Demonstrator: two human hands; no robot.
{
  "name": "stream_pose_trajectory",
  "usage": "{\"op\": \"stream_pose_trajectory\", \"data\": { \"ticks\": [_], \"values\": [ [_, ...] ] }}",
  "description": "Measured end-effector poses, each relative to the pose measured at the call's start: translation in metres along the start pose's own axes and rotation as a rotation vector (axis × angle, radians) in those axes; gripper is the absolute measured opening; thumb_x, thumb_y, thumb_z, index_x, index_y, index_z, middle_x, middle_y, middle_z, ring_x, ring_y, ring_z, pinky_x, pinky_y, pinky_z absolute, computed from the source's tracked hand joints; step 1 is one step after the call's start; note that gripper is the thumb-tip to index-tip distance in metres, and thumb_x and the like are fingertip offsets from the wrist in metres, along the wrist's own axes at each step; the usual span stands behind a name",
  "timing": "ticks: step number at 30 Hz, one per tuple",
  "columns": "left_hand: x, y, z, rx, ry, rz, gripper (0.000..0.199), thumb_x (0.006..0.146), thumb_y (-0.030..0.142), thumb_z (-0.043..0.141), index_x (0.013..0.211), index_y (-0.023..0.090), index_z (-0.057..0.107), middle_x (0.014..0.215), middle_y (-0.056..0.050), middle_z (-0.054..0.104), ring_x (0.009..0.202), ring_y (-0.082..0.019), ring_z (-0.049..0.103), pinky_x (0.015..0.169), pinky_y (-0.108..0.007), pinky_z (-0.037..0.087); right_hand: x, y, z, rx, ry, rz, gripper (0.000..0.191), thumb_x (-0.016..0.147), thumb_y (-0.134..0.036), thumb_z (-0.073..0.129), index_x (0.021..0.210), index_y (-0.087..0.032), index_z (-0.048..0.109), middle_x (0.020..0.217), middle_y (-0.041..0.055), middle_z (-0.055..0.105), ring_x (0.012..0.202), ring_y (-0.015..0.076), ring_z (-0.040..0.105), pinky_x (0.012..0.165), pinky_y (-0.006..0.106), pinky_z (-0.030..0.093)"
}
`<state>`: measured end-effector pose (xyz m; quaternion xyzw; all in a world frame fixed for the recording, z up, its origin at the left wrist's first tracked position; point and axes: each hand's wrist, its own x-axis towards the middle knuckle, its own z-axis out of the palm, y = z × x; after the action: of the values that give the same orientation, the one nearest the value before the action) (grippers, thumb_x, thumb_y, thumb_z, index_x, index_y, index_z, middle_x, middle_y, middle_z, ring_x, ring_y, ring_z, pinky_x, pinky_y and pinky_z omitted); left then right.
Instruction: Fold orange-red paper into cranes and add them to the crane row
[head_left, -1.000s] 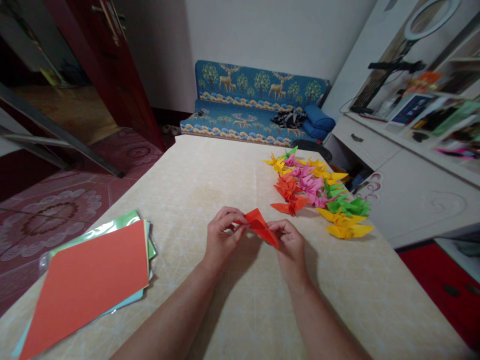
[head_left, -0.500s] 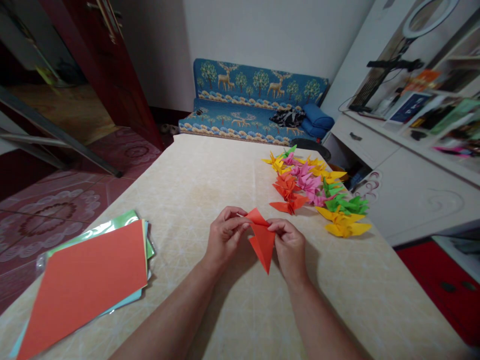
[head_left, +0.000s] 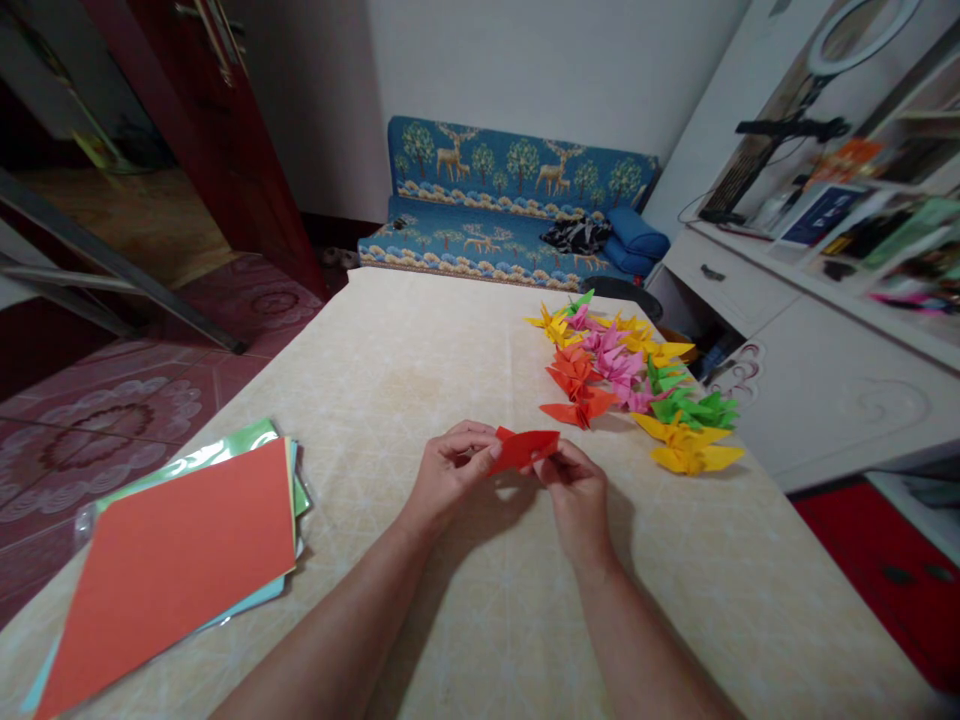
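Note:
Between my two hands is a small folded piece of red origami paper (head_left: 523, 451), held just over the table. My left hand (head_left: 455, 468) pinches its left end between thumb and fingers. At its right end, my right hand (head_left: 577, 487) grips the lower edge with thumb and fingertips. The paper is tilted so that one folded face shows; its far side is hidden. Beyond my right hand stands a group of folded paper cranes, with a red crane (head_left: 579, 408) and a yellow crane (head_left: 688, 446) nearest.
A stack of coloured paper (head_left: 180, 560), red on top, lies at the table's left with a plastic wrapper beneath. The patterned table (head_left: 420, 340) reaches toward a blue sofa (head_left: 480, 235). White drawers (head_left: 825, 370) stand at the right, a dark red door (head_left: 217, 140) at the left.
The red paper has turned from a point-down kite shape to a flatter, sideways position. Both hands still hold it, with the fingers shifted slightly.

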<state>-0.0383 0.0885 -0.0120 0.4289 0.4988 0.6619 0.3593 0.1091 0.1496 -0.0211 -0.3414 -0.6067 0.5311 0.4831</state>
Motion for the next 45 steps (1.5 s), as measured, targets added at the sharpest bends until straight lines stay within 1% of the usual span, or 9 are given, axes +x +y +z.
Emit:
{"op": "stream_pose_trajectory", "data": {
  "ticks": [5, 11, 18, 22, 27, 30, 33, 39, 45],
  "values": [
    [-0.001, 0.000, 0.000, 0.015, -0.063, -0.075, 0.022, 0.079, 0.034, 0.067, 0.071, 0.016, 0.075, 0.075, -0.006, 0.068, 0.071, -0.016, 0.061, 0.067, -0.027, 0.047, -0.005, 0.000, 0.003, -0.013, -0.056, 0.119, 0.025, 0.081, -0.043, 0.062, 0.081, -0.018, 0.068, 0.062, 0.0014, 0.066, 0.055, 0.0156, 0.061, 0.054, 0.025, 0.048],
    [0.000, -0.002, -0.005, -0.094, -0.041, -0.344, 0.038, 0.079, 0.043, 0.065, 0.056, 0.013, 0.061, 0.045, 0.002, 0.048, 0.040, -0.006, 0.037, 0.042, -0.020, 0.025, -0.009, 0.006, 0.002, 0.181, -0.102, 0.211, 0.047, 0.088, -0.059, 0.044, 0.093, -0.018, 0.065, 0.068, 0.0045, 0.067, 0.051, 0.0144, 0.060, 0.048, 0.024, 0.047],
    [0.006, 0.001, -0.012, -0.557, -0.048, -0.603, 0.024, 0.072, 0.031, 0.067, 0.060, 0.011, 0.058, 0.046, 0.004, 0.041, 0.037, -0.002, 0.029, 0.035, -0.014, 0.018, -0.008, -0.001, 0.004, 0.132, -0.115, 0.112, 0.027, 0.079, -0.037, 0.067, 0.102, -0.024, 0.064, 0.090, 0.0027, 0.065, 0.061, 0.0117, 0.059, 0.056, 0.023, 0.049],
    [0.006, 0.003, -0.010, -0.623, -0.128, -0.701, 0.019, 0.072, 0.026, 0.065, 0.064, 0.010, 0.059, 0.047, 0.004, 0.042, 0.035, 0.000, 0.025, 0.033, -0.011, 0.016, -0.008, -0.005, 0.010, 0.048, -0.147, -0.033, 0.027, 0.076, -0.030, 0.069, 0.102, -0.024, 0.066, 0.101, 0.0038, 0.059, 0.071, 0.0127, 0.057, 0.059, 0.023, 0.048],
    [0.004, 0.003, -0.007, -0.590, -0.191, -0.677, 0.024, 0.079, 0.027, 0.063, 0.064, 0.008, 0.059, 0.048, 0.003, 0.046, 0.034, 0.000, 0.028, 0.033, -0.011, 0.018, -0.009, -0.006, 0.014, 0.002, -0.176, -0.096, 0.020, 0.079, -0.028, 0.067, 0.098, -0.022, 0.068, 0.097, 0.0041, 0.061, 0.084, 0.0168, 0.059, 0.070, 0.025, 0.049],
    [0.002, 0.003, -0.005, -0.572, -0.202, -0.626, 0.022, 0.079, 0.029, 0.067, 0.073, 0.007, 0.065, 0.058, -0.001, 0.056, 0.042, -0.003, 0.044, 0.038, -0.011, 0.031, -0.012, -0.006, 0.011, 0.021, -0.154, -0.042, 0.013, 0.082, -0.030, 0.065, 0.089, -0.020, 0.067, 0.073, 0.0002, 0.062, 0.065, 0.0127, 0.057, 0.059, 0.022, 0.047],
    [0.001, 0.001, -0.004, -0.554, -0.207, -0.615, 0.022, 0.075, 0.028, 0.073, 0.080, 0.008, 0.069, 0.075, -0.008, 0.067, 0.063, -0.011, 0.061, 0.059, -0.018, 0.048, -0.015, -0.009, 0.007, 0.012, -0.034, 0.001, 0.024, 0.083, -0.034, 0.062, 0.066, -0.018, 0.057, 0.047, -0.0065, 0.045, 0.043, 0.0073, 0.041, 0.042, 0.018, 0.034],
    [-0.002, -0.004, -0.003, -0.557, -0.230, -0.565, 0.021, 0.072, 0.022, 0.077, 0.088, 0.010, 0.070, 0.084, -0.009, 0.071, 0.078, -0.017, 0.066, 0.078, -0.027, 0.050, -0.016, -0.014, 0.010, -0.064, 0.193, -0.087, 0.014, 0.077, -0.029, 0.068, 0.082, -0.017, 0.065, 0.064, -0.0013, 0.062, 0.053, 0.0099, 0.054, 0.049, 0.019, 0.043],
    [-0.001, -0.001, -0.003, -0.603, -0.256, -0.484, 0.023, 0.070, 0.015, 0.076, 0.092, 0.012, 0.069, 0.090, -0.008, 0.072, 0.081, -0.016, 0.066, 0.081, -0.028, 0.050, -0.019, -0.015, 0.009, -0.154, 0.120, -0.153, 0.006, 0.077, -0.024, 0.066, 0.079, -0.018, 0.066, 0.059, -0.0022, 0.059, 0.050, 0.0096, 0.052, 0.047, 0.019, 0.042]
  ]
}}
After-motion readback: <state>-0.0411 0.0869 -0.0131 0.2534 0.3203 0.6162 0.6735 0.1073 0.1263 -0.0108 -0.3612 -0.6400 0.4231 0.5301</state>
